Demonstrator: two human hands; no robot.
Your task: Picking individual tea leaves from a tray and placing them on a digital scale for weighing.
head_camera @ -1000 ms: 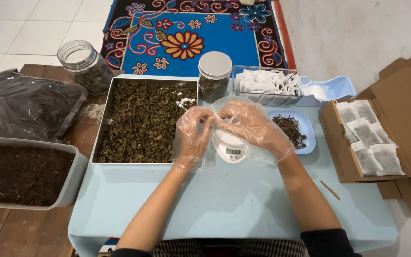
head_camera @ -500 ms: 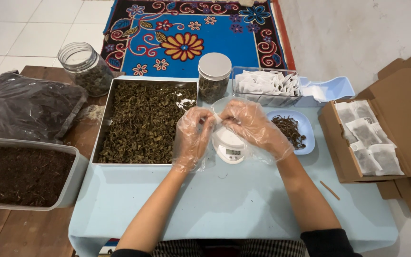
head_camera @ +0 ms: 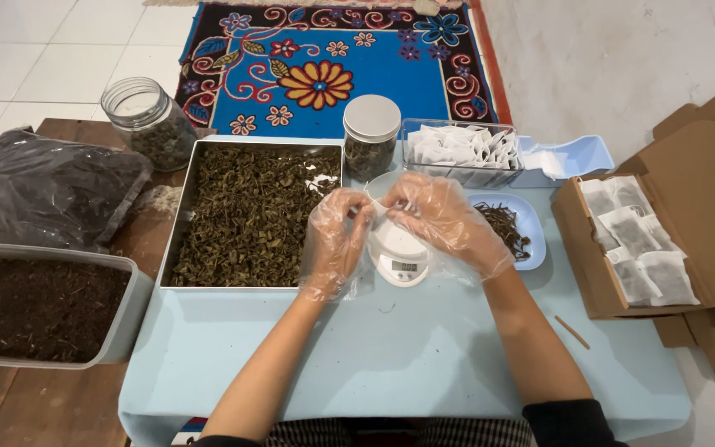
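Both hands wear loose clear plastic gloves. My left hand (head_camera: 334, 240) and my right hand (head_camera: 444, 219) meet above a small white digital scale (head_camera: 399, 258), pinching a small white tea bag (head_camera: 381, 209) between their fingertips. The bag is mostly hidden by the fingers. A large metal tray of dried green leaves (head_camera: 250, 213) lies just left of my left hand. A small pale blue dish with dark leaves (head_camera: 513, 228) sits right of my right hand.
Behind the scale stand a lidded jar (head_camera: 371, 136), a clear box of empty white bags (head_camera: 460, 151) and a blue scoop (head_camera: 568, 157). An open cardboard box (head_camera: 597, 273) holds filled bags at right. At left: open jar (head_camera: 147, 122), dark plastic bag (head_camera: 43, 186), tub of dark grounds (head_camera: 39, 306).
My hands stay over the scale; the fingers shift slightly on the small bag. Nothing else has moved.
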